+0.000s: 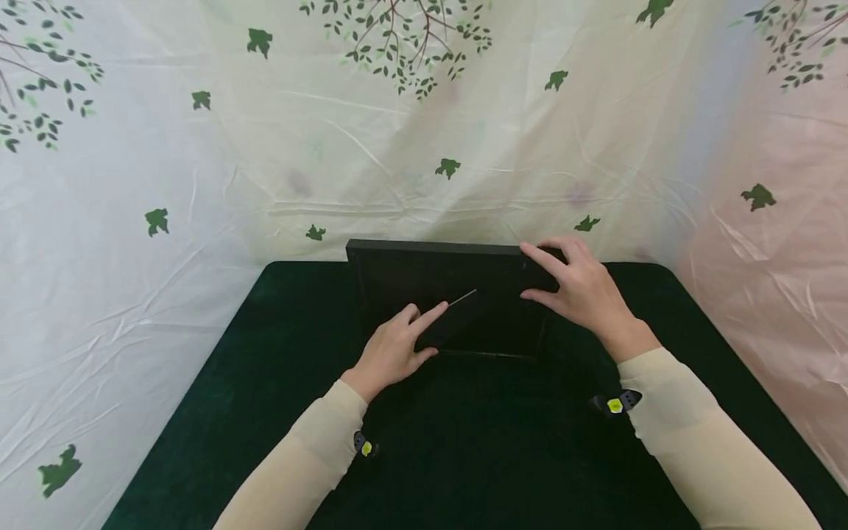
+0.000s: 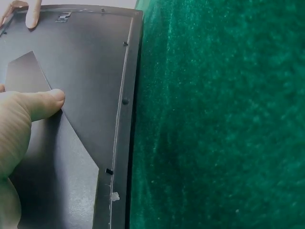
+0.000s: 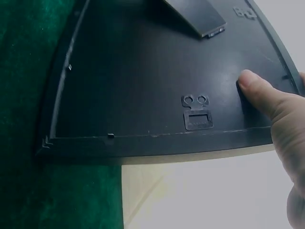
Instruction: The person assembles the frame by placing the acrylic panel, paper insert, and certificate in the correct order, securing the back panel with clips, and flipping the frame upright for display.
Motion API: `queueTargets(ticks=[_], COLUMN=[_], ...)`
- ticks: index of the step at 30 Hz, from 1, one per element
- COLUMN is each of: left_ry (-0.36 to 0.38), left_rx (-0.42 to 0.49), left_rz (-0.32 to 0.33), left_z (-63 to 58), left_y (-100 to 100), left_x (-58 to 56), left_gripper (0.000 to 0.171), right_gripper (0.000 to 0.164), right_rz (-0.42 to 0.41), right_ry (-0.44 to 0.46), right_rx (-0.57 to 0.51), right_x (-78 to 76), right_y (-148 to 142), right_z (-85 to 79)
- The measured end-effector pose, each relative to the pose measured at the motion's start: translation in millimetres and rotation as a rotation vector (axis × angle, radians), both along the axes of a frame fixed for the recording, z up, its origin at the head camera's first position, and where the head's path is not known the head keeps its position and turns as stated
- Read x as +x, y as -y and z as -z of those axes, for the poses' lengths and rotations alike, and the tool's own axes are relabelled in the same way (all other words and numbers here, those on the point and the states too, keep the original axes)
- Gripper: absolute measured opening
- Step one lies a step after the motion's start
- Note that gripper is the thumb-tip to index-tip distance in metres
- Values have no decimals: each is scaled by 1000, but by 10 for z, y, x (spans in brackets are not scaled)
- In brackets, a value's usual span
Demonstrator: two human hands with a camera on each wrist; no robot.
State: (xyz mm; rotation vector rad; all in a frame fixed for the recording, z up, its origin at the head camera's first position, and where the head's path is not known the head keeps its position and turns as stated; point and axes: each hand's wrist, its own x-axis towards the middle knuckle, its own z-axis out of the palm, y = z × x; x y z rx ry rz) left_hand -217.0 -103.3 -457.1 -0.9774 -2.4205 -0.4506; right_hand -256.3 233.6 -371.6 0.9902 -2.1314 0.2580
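A black picture frame (image 1: 397, 272) stands on the table with its back toward me, tilted. From that back a flat support leg (image 2: 71, 162) angles out; its narrow hinged end (image 3: 202, 21) shows in the right wrist view. My left hand (image 1: 391, 350) holds the leg across its width, thumb along one edge and index finger at the opposite edge. At the frame's upper right corner, my right hand (image 1: 583, 287) grips the rim, its thumb (image 3: 259, 90) pressed on the back panel and its fingers over the top edge. The frame's front is hidden.
Dark green cloth (image 1: 265, 412) covers the table. Behind it hangs a pale curtain (image 1: 371, 169) with leaf and bird prints, close to the frame. Metal hangers (image 3: 198, 119) and small tabs (image 2: 125, 101) sit on the back panel and along its border.
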Motion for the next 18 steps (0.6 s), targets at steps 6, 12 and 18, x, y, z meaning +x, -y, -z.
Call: queueTargets(ticks=[6, 12, 18], left_ry=[-11, 26, 22], left_rx=[11, 22, 30], left_rz=[2, -18, -23], left_z=[-98, -176, -136], left_y=[34, 76, 120], left_x=[-46, -117, -216], left_gripper=[87, 85, 84], right_gripper=[85, 81, 77], right_rz=[-18, -24, -39], right_ry=[-86, -163, -234], right_rx=[-8, -13, -30], right_x=[89, 160, 185], right_y=[74, 211, 338], right_z=[-68, -99, -13])
